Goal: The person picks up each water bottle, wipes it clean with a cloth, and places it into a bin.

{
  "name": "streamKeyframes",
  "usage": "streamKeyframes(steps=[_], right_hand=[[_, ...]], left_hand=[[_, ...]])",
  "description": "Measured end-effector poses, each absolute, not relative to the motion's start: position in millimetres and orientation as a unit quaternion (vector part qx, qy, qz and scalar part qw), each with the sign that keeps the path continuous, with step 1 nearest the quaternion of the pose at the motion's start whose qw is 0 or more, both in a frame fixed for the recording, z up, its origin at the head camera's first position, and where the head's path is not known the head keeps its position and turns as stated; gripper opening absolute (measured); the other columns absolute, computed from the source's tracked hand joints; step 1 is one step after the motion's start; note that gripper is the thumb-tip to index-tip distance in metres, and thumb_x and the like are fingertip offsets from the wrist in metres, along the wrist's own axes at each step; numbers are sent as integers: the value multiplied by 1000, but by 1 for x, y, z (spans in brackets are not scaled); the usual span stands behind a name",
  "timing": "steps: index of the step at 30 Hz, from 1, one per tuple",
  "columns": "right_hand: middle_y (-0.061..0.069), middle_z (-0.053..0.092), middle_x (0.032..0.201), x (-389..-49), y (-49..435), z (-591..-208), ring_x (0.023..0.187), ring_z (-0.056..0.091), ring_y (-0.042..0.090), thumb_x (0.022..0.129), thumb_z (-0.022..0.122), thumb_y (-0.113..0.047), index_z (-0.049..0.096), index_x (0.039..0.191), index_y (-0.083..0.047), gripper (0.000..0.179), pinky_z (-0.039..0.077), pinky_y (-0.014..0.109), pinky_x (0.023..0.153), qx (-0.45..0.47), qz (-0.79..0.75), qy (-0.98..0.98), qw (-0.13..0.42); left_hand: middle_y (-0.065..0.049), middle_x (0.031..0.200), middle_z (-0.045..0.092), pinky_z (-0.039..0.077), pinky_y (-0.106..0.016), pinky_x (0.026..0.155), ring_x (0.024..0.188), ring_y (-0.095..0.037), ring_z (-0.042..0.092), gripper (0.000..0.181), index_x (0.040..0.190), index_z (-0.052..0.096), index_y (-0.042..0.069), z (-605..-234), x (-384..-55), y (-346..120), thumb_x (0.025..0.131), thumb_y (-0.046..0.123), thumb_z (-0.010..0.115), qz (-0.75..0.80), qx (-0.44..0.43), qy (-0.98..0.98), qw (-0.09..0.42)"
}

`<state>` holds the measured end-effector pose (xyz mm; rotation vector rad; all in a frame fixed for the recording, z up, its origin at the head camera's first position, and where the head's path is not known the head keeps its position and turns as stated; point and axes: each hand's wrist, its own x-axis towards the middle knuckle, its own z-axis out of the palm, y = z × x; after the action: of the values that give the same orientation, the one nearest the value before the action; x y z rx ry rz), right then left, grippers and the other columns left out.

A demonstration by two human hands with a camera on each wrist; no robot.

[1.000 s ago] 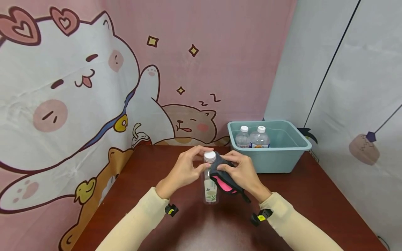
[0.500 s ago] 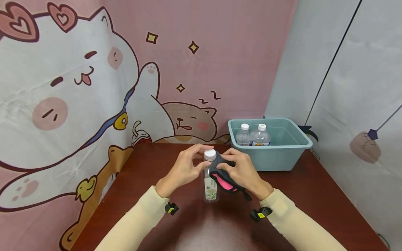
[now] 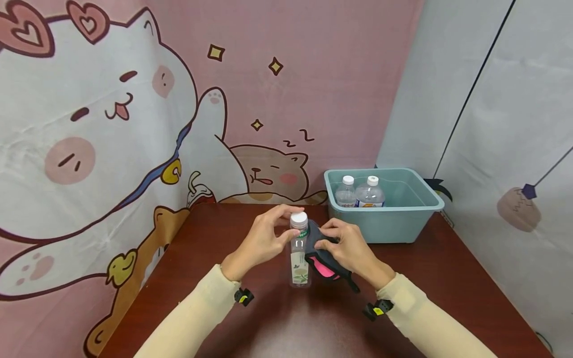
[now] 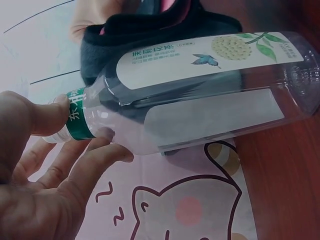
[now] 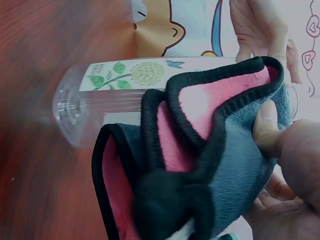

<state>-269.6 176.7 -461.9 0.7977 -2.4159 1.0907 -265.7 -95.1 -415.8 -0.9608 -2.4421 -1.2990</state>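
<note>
A clear plastic bottle (image 3: 299,248) with a white cap stands upright on the table; its pale label (image 4: 200,57) shows a flower and a butterfly. My left hand (image 3: 265,238) grips the bottle at its neck, thumb on the near side over the green band (image 4: 79,114) and fingers behind. With thumb and fingers my right hand (image 3: 351,244) pinches a folded dark grey cloth (image 5: 235,150) with black edging and pink lining. The cloth hangs just right of the bottle, partly in front of it in the right wrist view.
A light blue bin (image 3: 380,226) stands at the table's back right. Inside it are two clear bottles with white caps, one of them a wider bottle (image 3: 370,193). The dark red-brown table (image 3: 215,233) meets a cartoon-printed curtain at the back.
My right hand has moved slightly right with the cloth, away from the bottle's neck, uncovering the green band. The left hand keeps its grip on the bottle.
</note>
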Motion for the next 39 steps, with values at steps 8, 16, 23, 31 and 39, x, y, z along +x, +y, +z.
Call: streamKeyframes(steps=[8, 16, 23, 31, 39], right_hand=[[-4, 82, 108, -272, 184, -487, 98, 78, 12, 91, 100, -8, 91, 123, -4, 33, 68, 29, 85, 304, 358, -872, 140], [0, 82, 101, -278, 184, -519, 91, 77, 9, 91, 99, -8, 93, 113, -4, 23, 69, 30, 81, 337, 317, -882, 91], [5, 81, 99, -282, 181, -525, 89, 73, 7, 93, 98, -7, 93, 103, -5, 11, 65, 26, 77, 341, 300, -890, 32], [12, 83, 101, -282, 178, -523, 91, 76, 11, 92, 98, -4, 92, 104, -1, 14, 66, 28, 77, 342, 294, -892, 31], [4, 85, 104, -282, 183, -528, 95, 77, 10, 92, 99, -10, 91, 115, -1, 26, 66, 28, 83, 303, 323, -896, 39]], left_hand=[[-12, 136, 78, 69, -53, 110, 124, -33, 84, 58, 156, 67, 14, -415, -265, -94, 104, 3, 87, -438, -320, -834, 104], [-11, 136, 78, 69, -53, 111, 124, -32, 83, 57, 156, 67, 15, -419, -262, -95, 104, 3, 87, -438, -320, -833, 108], [-11, 136, 78, 70, -48, 109, 123, -32, 84, 57, 156, 67, 10, -418, -265, -96, 103, 3, 87, -432, -331, -831, 117], [-11, 134, 78, 70, -48, 108, 123, -34, 84, 56, 157, 66, 10, -415, -266, -96, 105, 4, 87, -430, -326, -835, 109], [-10, 133, 78, 70, -47, 108, 123, -34, 84, 58, 158, 65, 13, -416, -263, -95, 105, 5, 87, -425, -323, -839, 110]])
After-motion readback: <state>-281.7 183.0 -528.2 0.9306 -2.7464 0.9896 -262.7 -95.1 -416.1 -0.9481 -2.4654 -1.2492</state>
